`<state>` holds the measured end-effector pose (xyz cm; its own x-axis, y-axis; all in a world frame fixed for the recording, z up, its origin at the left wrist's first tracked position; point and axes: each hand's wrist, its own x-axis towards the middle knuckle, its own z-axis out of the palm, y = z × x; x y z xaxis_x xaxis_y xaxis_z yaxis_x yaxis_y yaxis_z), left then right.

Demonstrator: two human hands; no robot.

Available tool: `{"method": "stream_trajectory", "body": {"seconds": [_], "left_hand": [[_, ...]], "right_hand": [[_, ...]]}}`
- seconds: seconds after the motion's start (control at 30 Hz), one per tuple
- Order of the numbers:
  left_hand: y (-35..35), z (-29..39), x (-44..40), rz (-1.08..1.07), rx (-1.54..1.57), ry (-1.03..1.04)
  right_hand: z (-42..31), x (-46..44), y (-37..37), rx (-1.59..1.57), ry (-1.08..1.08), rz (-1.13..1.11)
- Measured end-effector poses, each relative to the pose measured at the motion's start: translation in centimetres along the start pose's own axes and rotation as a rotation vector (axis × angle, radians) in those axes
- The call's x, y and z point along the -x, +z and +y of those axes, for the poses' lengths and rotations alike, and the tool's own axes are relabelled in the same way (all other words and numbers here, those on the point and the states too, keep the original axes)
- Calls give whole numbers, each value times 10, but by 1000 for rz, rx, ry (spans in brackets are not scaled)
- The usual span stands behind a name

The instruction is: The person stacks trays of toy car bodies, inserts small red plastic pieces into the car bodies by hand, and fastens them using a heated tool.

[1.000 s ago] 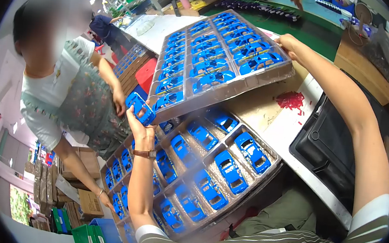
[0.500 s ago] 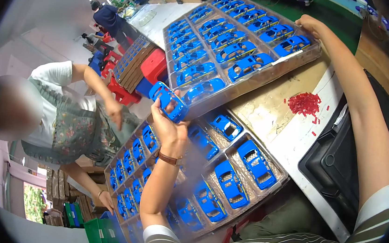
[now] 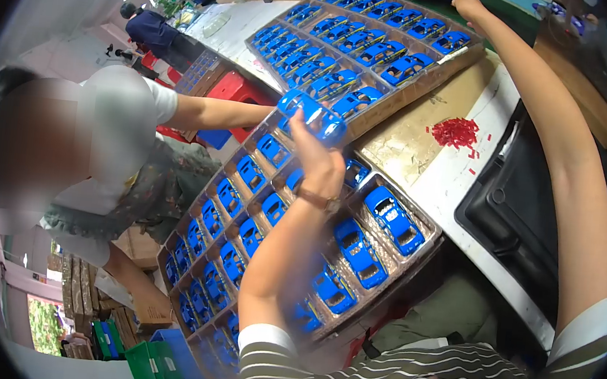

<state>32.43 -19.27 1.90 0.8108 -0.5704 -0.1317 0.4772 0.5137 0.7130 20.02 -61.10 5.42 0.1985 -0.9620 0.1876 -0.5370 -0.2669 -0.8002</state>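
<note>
A blue toy car body (image 3: pixel 311 113) is in my left hand (image 3: pixel 315 163), gripped between thumb and fingers above the trays. Past it, the upper plastic tray (image 3: pixel 431 76) lies on the table with rows of blue car bodies. My right hand (image 3: pixel 468 8) is beyond that tray's far right corner, apart from it, its fingers curled; whether it holds anything is too small to tell. Nearer to me, the lower tray (image 3: pixel 426 246) holds more blue car bodies in its compartments, partly hidden by my left forearm.
Red small pieces (image 3: pixel 456 133) lie piled on the white table (image 3: pixel 458 177). A black bin (image 3: pixel 518 203) is at the right. A co-worker (image 3: pixel 114 149) leans in from the left, beside red stools (image 3: pixel 233 95). Green bins (image 3: pixel 155 365) stand at the lower left.
The upper tray, earlier raised and tilted in my hands, now lies lower on the table. My right hand has come away from it. My left hand moved right with the car body; the co-worker leaned closer.
</note>
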Motion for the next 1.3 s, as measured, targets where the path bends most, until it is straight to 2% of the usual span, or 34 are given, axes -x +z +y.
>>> {"method": "stream_trajectory", "body": {"seconds": [0.1, 0.13, 0.3, 0.33, 0.4, 0.5, 0.57, 0.63, 0.7, 0.77, 0.83, 0.9, 1.03, 1.1, 1.17, 1.3], "left_hand": [[9, -19, -3, -7, -4, 32], [1, -30, -17, -18, -26, 35], [1, -35, -22, -25, -151, -73], [0, -32, -27, -62, -166, -132], [0, -21, -30, -113, -232, -244], [38, 26, 35, -19, -483, -337], [41, 30, 44, -90, -306, -297], [49, 39, 67, -179, -109, -278], [57, 50, 110, -287, -24, -370], [69, 55, 159, -348, 107, -469], [79, 53, 206, -421, 109, -501], [86, 43, 245, -482, 166, -578], [100, 6, 307, -601, 231, -806], [103, -14, 325, -582, 251, -888], [106, -35, 336, -539, 239, -967], [112, -64, 357, -526, 100, -970]], "right_hand": [[0, 20, -29, -193, 47, -185], [10, 17, -28, -267, -33, -199], [-61, 150, -85, -235, -50, -276], [-66, 163, -94, -202, -140, -318], [-85, 214, -108, -406, -86, -229], [-102, 256, -124, -678, -60, -261], [-105, 256, -116, -905, -73, -356], [-122, 332, -151, -989, -171, -294], [-121, 373, -164, -1079, -271, -377], [-109, 417, -179, -1067, -456, -329], [-89, 455, -202, -1091, -513, -262], [-64, 488, -234, -913, -499, -180], [-9, 532, -272, -816, -476, -6], [5, 552, -287, -668, -437, 54], [22, 557, -297, -475, -576, 112], [41, 564, -306, -370, -558, 101]]}}
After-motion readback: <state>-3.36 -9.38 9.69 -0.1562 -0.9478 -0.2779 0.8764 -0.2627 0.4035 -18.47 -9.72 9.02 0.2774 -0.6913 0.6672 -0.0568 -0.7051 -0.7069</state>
